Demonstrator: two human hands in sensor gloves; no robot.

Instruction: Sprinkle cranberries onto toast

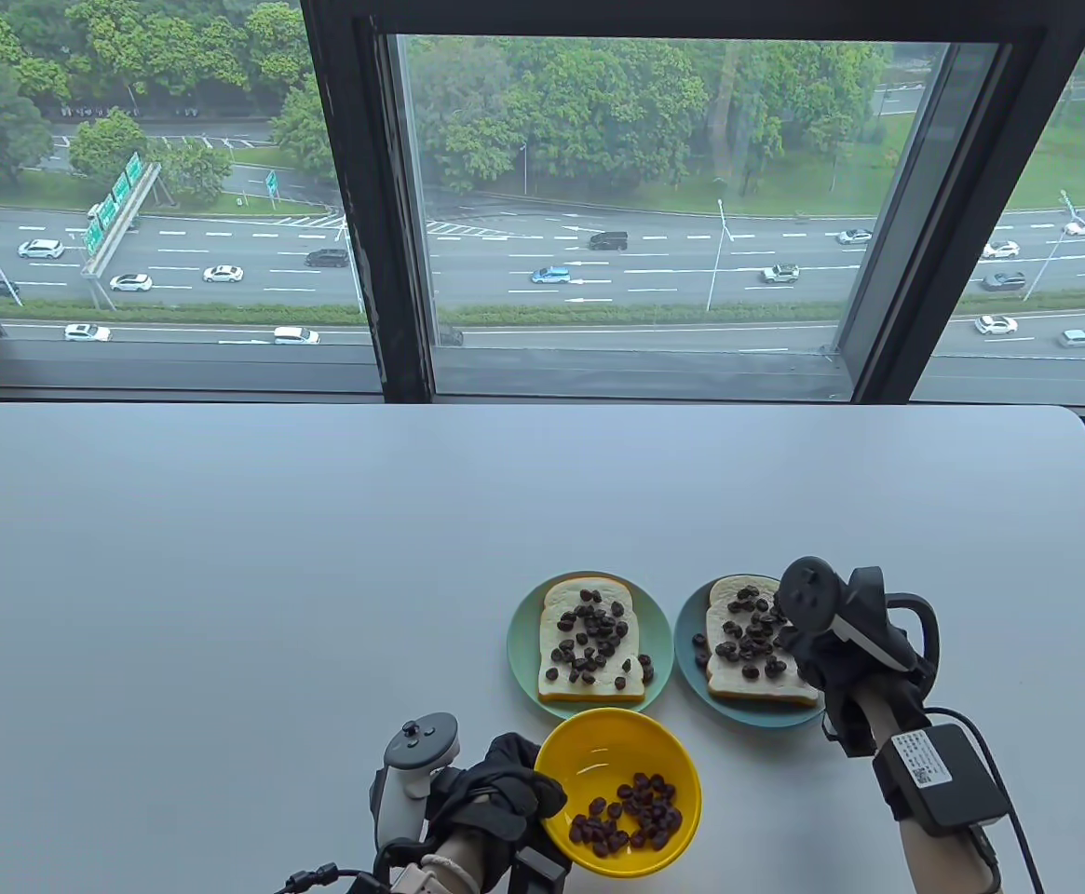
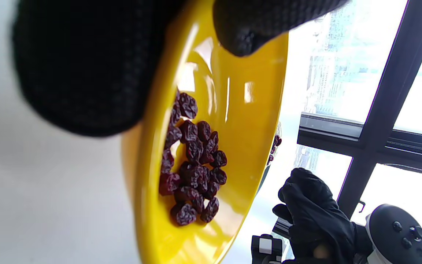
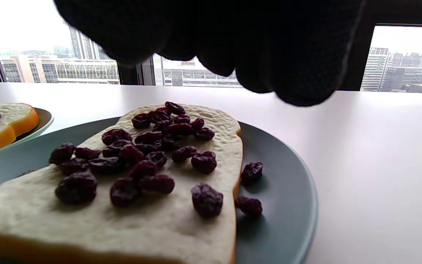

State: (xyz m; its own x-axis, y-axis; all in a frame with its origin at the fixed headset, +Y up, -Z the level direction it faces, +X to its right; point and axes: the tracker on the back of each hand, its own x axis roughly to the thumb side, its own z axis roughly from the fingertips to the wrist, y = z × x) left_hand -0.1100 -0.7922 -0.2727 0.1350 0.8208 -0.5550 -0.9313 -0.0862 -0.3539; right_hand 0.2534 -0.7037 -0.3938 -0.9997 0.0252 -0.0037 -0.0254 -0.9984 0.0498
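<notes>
Two slices of toast carry dark cranberries: one [image 1: 565,684] on a light green plate [image 1: 522,643], one [image 1: 747,687] on a blue plate [image 1: 688,643]. A yellow bowl [image 1: 598,736] in front of them holds more cranberries [image 1: 630,815]. My left hand [image 1: 528,796] grips the bowl's left rim; in the left wrist view the thumb [image 2: 255,29] lies over the rim of the bowl [image 2: 247,121]. My right hand [image 1: 798,647] hovers over the right edge of the blue plate's toast. In the right wrist view its fingers [image 3: 291,73] hang bunched above that toast [image 3: 181,227]. What they hold is hidden.
A few loose cranberries [image 3: 251,172] lie on the blue plate [image 3: 280,190] beside the toast. A cabled box [image 1: 938,778] is strapped to my right forearm. The white table [image 1: 225,577] ends at a window wall behind.
</notes>
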